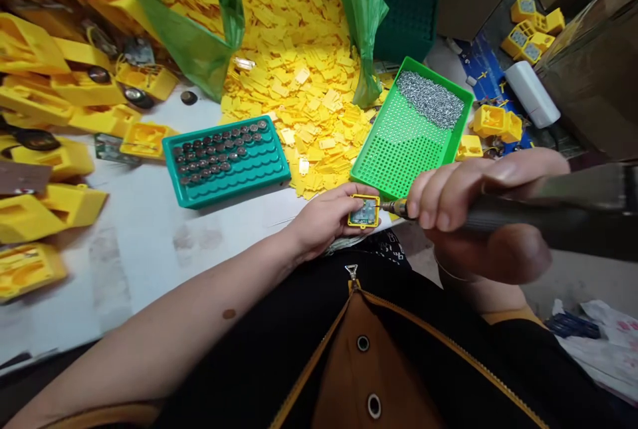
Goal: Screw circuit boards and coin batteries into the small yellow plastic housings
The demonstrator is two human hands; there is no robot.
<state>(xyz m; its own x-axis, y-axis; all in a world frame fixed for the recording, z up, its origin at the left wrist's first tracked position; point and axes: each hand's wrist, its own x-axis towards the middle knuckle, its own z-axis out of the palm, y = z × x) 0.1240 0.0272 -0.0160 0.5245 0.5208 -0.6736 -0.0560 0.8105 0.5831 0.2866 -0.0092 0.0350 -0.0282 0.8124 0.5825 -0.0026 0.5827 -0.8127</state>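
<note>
Between the thumb and fingers of my left hand (329,214) is a small yellow plastic case (364,224). Its open face is turned up and shows a green circuit board (367,211) inside. My right hand (468,203) is wrapped round the dark handle of an electric screwdriver (558,216). The screwdriver lies nearly level, with its bit pointing left at the right edge of the case. Whether the bit touches a screw there is too small to tell.
A green perforated tray (381,163) holds many small metal screws (431,98). Left of it stands a teal tray (249,173) with rows of round parts. Yellow plastic pieces (294,37) spill from a green bag (207,60). Yellow housings (37,100) crowd the left; cardboard boxes (593,64) stand right.
</note>
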